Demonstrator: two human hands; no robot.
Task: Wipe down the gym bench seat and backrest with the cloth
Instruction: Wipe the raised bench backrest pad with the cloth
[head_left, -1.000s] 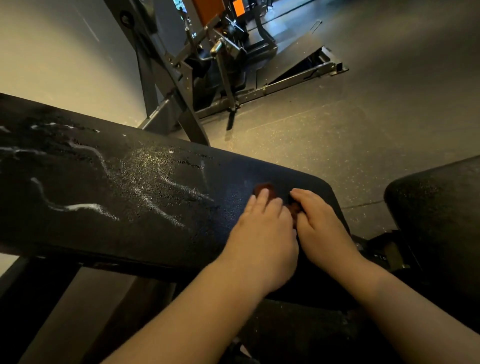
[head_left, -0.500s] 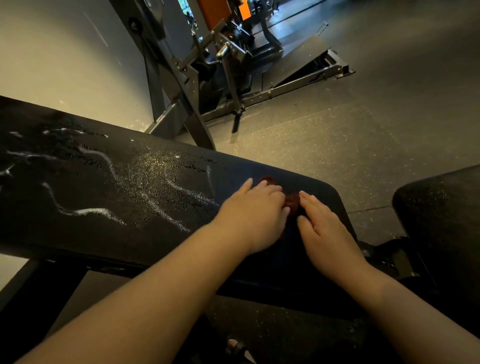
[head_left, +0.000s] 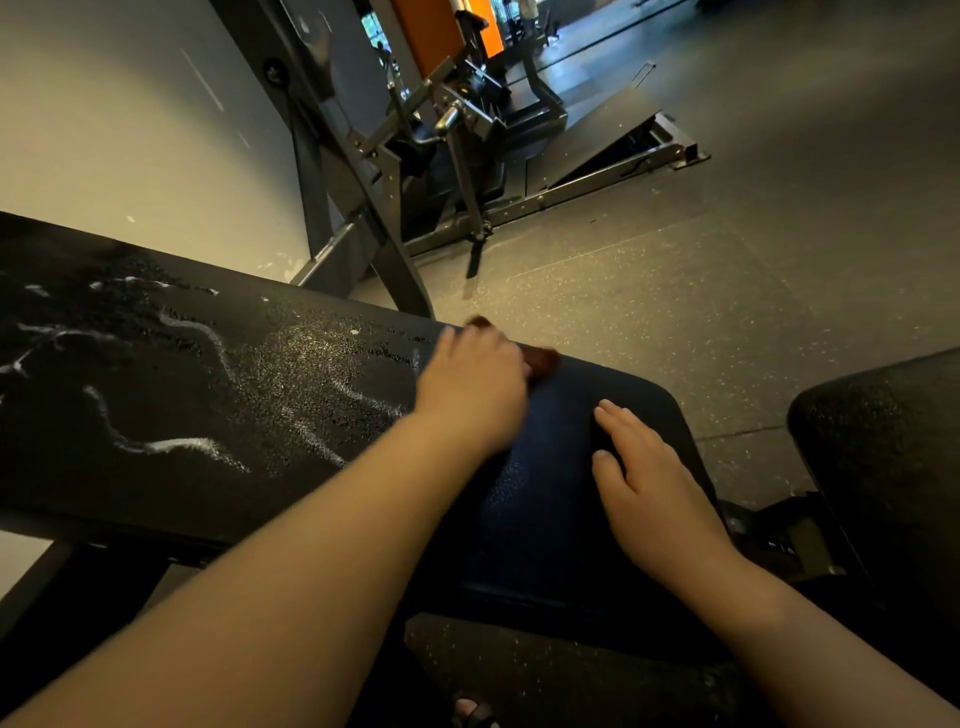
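The left grip (head_left: 472, 395) lies spread over the cloth (head_left: 543, 358) and presses it onto the far edge of the bench (head_left: 545, 519). The right grip (head_left: 654, 499) rests flat beside it and holds nothing. White foam (head_left: 176, 446) lies left of the left grip. I think the best way is to press hard and rub toward the foam in long rows. I see no bottle or bucket.

The backrest (head_left: 218, 415) is black pebbled vinyl, wet-speckled and streaked with white foam; the floor (head_left: 675, 291) is matt speckled rubber.
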